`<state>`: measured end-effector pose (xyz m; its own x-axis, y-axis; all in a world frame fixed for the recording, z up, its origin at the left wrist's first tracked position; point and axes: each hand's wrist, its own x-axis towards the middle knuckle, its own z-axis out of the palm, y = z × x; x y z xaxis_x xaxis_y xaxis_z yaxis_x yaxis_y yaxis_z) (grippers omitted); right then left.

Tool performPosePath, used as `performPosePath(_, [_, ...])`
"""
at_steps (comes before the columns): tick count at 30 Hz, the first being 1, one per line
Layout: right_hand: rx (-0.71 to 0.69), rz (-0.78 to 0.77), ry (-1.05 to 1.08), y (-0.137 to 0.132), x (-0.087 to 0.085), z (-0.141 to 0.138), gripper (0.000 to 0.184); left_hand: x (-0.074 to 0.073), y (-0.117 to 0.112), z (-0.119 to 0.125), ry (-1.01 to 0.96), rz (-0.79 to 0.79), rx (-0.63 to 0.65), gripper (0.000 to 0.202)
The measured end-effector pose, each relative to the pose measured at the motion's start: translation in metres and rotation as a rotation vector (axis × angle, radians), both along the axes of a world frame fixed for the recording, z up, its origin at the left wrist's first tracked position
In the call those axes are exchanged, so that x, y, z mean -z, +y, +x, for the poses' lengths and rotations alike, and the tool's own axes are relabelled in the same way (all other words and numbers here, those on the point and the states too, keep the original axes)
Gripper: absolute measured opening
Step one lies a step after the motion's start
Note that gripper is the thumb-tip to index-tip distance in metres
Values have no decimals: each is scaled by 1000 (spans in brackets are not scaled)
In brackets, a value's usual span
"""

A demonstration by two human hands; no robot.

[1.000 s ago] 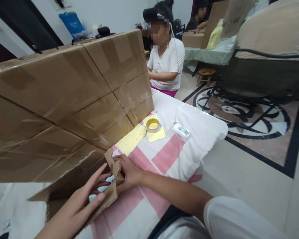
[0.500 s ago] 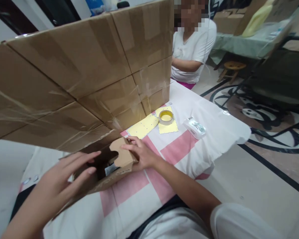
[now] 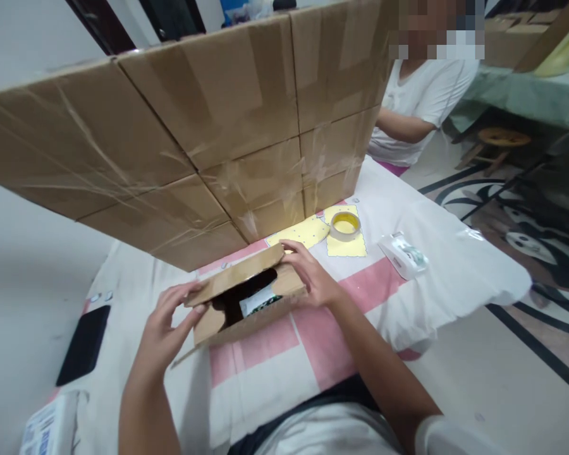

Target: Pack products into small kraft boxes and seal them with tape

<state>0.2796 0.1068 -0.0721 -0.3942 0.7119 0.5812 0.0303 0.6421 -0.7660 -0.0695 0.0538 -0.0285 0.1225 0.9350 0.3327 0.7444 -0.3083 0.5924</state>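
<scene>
A small cardboard box [image 3: 253,325] sits before me on the cloth, its side flaps folded in and its long lid [image 3: 239,276] tilted partly over the opening. My left hand [image 3: 171,319] pinches the lid's left corner between thumb and fingers. At the other end, my right hand [image 3: 310,272] grips the lid's right corner and the box's end, fingers curled over the edge. Through the gap I see a white and green packet [image 3: 260,299] inside; the rest of the contents is dark.
A wall of taped cardboard cartons [image 3: 246,158] stands behind the box. To the right lie a tape roll [image 3: 344,226] on yellow paper and a white packet [image 3: 404,255]. A black phone [image 3: 83,344] lies left, above a white package [image 3: 52,423]. A person [image 3: 417,107] sits beyond the cartons.
The lid has come down partly over the box, with the left side flap now folded in. My left hand has moved from above the opening to the lid's corner. The view has shifted left.
</scene>
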Motion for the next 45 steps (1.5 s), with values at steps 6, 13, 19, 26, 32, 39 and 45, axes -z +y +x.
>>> performPosePath(6, [85,-244,203,-14,-13,-18,67,-15,-14,-7,-125,-45,148,60])
performPosePath(13, [54,-383,205,-15,-20,-20,76,-15,-31,63,624,243,247,62])
performPosePath(19, [34,-405,224,-16,-17,-18,77,7,-30,70,675,319,260,58])
performPosePath(26, [73,-341,243,-14,-10,-18,76,12,-23,54,756,277,297,65])
performPosePath(32, [312,-268,135,-23,-22,-10,54,5,-21,55,715,240,298,63])
performPosePath(39, [1155,-126,-316,-42,-18,94,38,5,-25,59,644,225,281,62])
performPosePath(45, [1423,-480,-586,-68,10,186,81,3,-24,57,624,191,287,62])
